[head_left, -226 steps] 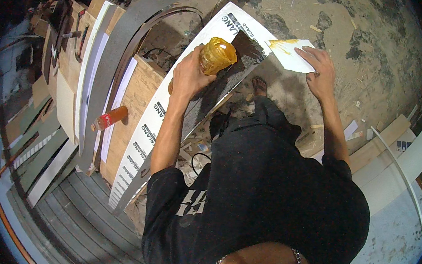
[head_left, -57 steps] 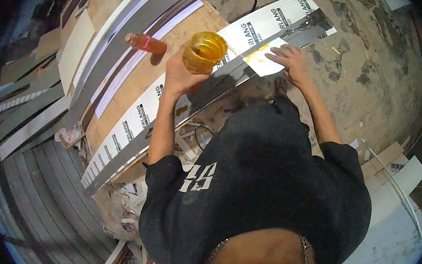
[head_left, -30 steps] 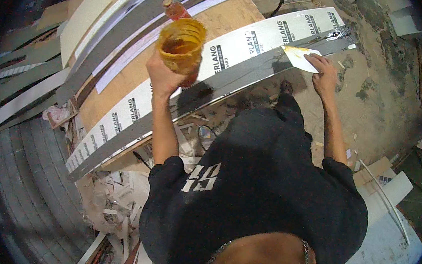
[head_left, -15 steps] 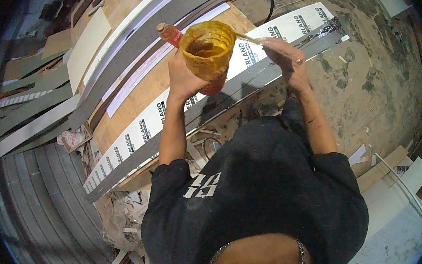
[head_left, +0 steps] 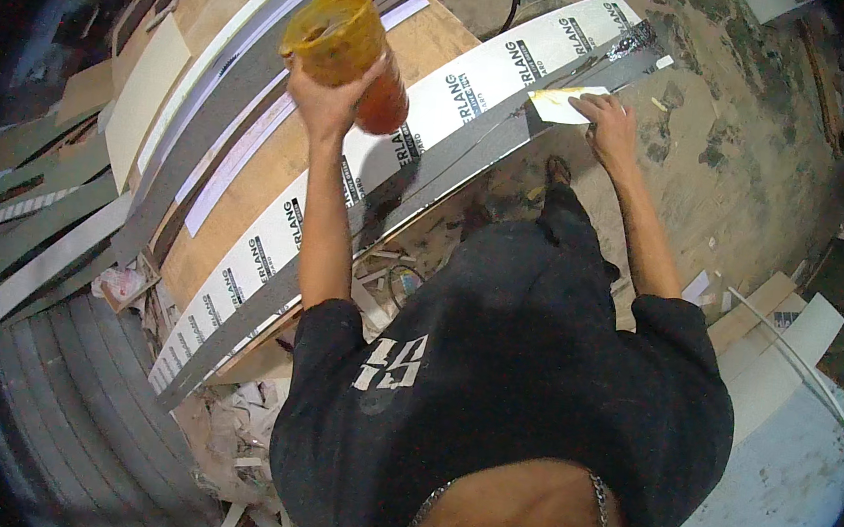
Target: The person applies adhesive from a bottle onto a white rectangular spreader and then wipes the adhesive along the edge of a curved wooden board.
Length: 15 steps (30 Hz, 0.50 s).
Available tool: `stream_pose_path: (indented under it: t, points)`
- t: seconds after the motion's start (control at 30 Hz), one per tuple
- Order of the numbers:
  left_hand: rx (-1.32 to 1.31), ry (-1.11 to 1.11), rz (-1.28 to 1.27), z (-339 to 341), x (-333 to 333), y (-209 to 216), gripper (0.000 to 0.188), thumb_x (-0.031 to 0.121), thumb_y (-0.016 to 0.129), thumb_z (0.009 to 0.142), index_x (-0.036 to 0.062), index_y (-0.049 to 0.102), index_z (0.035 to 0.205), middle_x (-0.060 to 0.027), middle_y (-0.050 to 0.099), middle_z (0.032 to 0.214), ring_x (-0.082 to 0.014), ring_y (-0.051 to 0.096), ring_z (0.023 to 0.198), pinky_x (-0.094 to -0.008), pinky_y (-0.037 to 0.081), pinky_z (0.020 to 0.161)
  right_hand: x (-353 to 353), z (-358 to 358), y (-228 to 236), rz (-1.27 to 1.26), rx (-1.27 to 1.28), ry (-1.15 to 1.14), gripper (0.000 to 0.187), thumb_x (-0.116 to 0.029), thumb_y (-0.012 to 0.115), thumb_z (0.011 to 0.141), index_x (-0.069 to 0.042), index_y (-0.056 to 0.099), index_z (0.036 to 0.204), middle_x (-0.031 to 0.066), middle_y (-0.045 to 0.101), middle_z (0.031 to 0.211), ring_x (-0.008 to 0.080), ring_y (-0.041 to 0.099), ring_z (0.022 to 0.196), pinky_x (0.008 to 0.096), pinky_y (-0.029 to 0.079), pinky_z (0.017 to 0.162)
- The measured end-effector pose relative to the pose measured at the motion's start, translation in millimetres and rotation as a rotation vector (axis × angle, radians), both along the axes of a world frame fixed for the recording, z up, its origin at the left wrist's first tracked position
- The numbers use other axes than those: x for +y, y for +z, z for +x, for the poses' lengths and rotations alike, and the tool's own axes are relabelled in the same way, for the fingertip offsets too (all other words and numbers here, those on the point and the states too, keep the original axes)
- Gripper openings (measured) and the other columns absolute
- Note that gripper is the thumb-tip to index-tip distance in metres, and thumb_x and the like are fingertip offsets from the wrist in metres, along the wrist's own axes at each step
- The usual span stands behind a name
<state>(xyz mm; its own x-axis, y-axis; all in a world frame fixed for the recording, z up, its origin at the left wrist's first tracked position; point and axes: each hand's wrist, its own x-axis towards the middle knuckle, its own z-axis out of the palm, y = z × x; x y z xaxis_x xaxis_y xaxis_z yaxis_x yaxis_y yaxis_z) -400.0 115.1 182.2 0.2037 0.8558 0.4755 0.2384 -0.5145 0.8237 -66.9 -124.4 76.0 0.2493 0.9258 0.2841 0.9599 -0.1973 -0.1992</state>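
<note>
My left hand (head_left: 324, 99) is wrapped round a tall plastic container (head_left: 346, 41), its rim coated yellow and its lower part orange-red. It is held up above the boards, tilted, and amber residue shows inside. Out to the right, my right hand (head_left: 610, 129) pinches a thin white card (head_left: 561, 105) smeared with yellow. The card is over a long dark grey strip (head_left: 451, 156), near its far right end; whether it touches the strip I cannot tell. Along the strip runs a white printed sheet (head_left: 505, 62). Shiny dark wet-looking patches show at the strip's far end.
Beyond the sheet lie a plywood panel (head_left: 442, 39) and several long curved grey and white strips (head_left: 226, 96). Scraps litter the ground (head_left: 248, 419) below my left arm. Ribbed grey sheeting (head_left: 100, 386) is at lower left, and pale boards (head_left: 786, 346) lie to my right.
The container has moved up and left with my left hand. My right hand has drawn away from its rim, and the card is now lowered over the grey strip.
</note>
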Motion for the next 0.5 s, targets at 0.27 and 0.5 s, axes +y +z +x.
stream_pose_path:
  t: [0.27,0.5]
  points:
    - [0.020,0.135,-0.077,77.5,80.2,-101.7,0.080,0.029,0.095,0.058,0.0023,0.058,0.124,-0.0141,0.068,0.114,-0.0252,0.067,0.104,-0.0362,0.052,0.093,-34.5,82.1,-13.8,0.338,0.402,-0.117,0.059,0.009,0.050,0.071,-0.010,0.065,0.125,0.0163,0.069,0.114,0.0378,0.064,0.103,0.0404,0.050,0.090]
    - [-0.041,0.322,-0.055,107.6,89.3,-152.5,0.085,0.031,0.096,0.061,-0.0015,0.055,0.127,-0.0133,0.066,0.118,-0.0235,0.064,0.106,-0.0352,0.050,0.096,-50.7,221.3,15.9,0.163,0.387,-0.217,0.052,0.008,0.047,0.076,-0.006,0.066,0.122,0.0174,0.071,0.109,0.0373,0.066,0.097,0.0382,0.051,0.089]
